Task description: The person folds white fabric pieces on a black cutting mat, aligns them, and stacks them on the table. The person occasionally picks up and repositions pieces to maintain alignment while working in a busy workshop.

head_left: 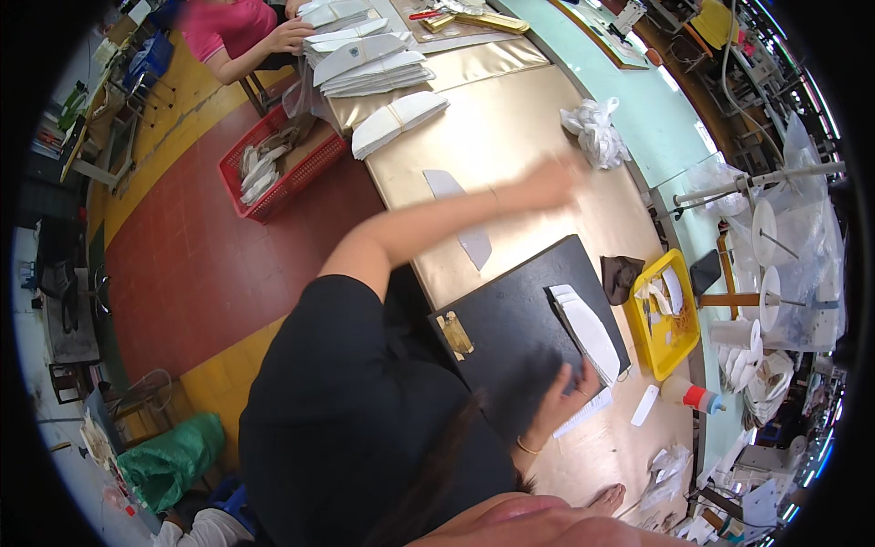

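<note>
So our white pieces (588,333) are a stack of long, flat shapes, 1 side straight and the other bowed out, with a darker edge showing down the straight side. They sit on the right part of our black board (510,319), lying at a slant. Our right hand (563,401) is at the stack's lower end, fingers half curled and a bit apart; we can't tell if they've got hold of anything. Our left hand (551,182) is a blur near the crumpled plastic bag (597,132), so no telling how open those fingers are or what's in them.

Counting up: 1 board, 1 stack on it, 1 yellow tray (638,342), 1 brown cloth (620,278), 1 bottle (697,397), 1 red basket (264,214). A pale grey piece (445,187) shows on both sides of our left forearm; could be 1 or 2.

Edge-wise, the board's left corner comes right up to the gold table's (510,100) left edge, and the tray is just beyond its right side. We've got bare gold surface between the board and the white bundle (401,123) further up, with our forearm crossing over it.
</note>
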Action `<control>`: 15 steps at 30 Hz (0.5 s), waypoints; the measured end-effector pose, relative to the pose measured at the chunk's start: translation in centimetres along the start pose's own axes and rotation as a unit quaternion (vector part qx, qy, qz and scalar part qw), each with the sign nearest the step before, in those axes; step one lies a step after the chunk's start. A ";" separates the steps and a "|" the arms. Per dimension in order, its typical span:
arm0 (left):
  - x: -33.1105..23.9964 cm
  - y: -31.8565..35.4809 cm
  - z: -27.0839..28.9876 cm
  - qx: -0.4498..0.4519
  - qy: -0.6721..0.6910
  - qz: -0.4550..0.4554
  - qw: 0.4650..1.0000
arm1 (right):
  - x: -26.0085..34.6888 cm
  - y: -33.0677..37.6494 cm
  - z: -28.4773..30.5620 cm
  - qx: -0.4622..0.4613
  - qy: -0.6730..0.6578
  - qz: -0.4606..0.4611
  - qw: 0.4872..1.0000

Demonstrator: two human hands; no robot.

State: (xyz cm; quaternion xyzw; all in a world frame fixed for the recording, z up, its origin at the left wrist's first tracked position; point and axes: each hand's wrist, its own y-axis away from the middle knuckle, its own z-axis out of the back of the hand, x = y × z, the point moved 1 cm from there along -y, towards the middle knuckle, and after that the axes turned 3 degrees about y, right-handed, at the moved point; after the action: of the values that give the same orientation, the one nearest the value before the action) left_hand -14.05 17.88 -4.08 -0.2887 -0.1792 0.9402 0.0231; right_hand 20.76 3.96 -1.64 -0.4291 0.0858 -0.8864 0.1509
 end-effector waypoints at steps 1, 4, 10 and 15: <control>4.4 0.2 3.5 -0.042 -0.106 0.085 0.990 | 0.5 0.6 -1.1 0.030 0.007 0.021 0.999; 15.4 3.0 14.8 -0.111 -0.313 0.343 0.879 | 1.6 2.1 -4.1 0.120 0.035 0.049 0.991; 23.7 13.6 27.7 -0.257 -0.362 0.458 0.770 | 1.4 2.6 -5.6 0.100 0.156 0.083 0.979; 25.9 14.4 27.8 -0.151 -0.341 0.479 0.795 | 1.2 2.8 -5.8 0.109 0.172 0.095 0.974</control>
State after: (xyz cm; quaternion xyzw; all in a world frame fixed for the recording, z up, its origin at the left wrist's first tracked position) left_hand -50.09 -0.79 -1.60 0.0018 -0.1539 0.8298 -0.5364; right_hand 16.05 1.07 -5.06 -0.2411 0.0536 -0.9326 0.2632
